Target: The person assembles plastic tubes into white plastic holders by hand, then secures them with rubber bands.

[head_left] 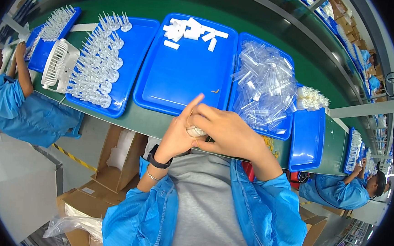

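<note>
My left hand [176, 133] and my right hand [234, 131] meet in front of my body, over the near edge of the bench. Between them sits a small whitish rounded part [195, 131], mostly covered by fingers. The left hand is closed about it from one side, its index finger pointing up and away. Curled over its top are the right hand's fingers, with the thumb beneath. Just beyond the hands lies a blue tray [163, 82] with short white plastic tubes [192, 30] at its far end and a small yellowish strip [215, 91].
Left are a blue tray [129, 72] of see-through spiked parts [98, 63] and a white grille-like fan part [60, 65]. Rightward stand a tray of see-through plastic pieces [264, 82] and a smaller blue tray [306, 144]. Co-workers sit at both sides; cardboard boxes [117, 158] stand below.
</note>
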A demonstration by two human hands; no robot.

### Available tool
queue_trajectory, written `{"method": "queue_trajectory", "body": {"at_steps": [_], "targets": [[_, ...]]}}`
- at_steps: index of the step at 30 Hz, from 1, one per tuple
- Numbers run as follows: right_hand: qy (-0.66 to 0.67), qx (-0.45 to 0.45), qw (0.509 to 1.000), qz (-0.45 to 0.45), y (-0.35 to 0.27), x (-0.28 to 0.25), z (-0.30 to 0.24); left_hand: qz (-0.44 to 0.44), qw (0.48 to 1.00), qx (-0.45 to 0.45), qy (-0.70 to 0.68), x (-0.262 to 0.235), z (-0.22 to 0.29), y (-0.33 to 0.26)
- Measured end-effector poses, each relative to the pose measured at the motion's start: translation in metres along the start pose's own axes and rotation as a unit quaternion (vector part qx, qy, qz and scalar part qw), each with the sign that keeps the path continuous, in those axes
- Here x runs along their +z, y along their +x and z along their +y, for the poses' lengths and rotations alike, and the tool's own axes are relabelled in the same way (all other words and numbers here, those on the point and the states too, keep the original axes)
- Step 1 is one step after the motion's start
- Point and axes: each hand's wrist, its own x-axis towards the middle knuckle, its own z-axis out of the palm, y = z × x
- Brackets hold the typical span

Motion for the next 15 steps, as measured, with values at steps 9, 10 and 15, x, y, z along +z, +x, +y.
{"method": "queue_trajectory", "body": {"at_steps": [9,10,15], "targets": [[0.112,0.044,0.978,0.17,-0.009,0.015,0.033,-0.072,0.973,-0.022,-0.217,-0.018,0.006,-0.002],[0.105,0.088,0.978,0.154,-0.014,0.013,0.031,-0.053,0.958,-0.009,-0.28,-0.02,0.009,-0.002],[0.565,-0.104,0.801,0.168,-0.029,0.03,0.033,-0.083,0.876,-0.02,-0.475,-0.019,-0.005,0.0]]}}
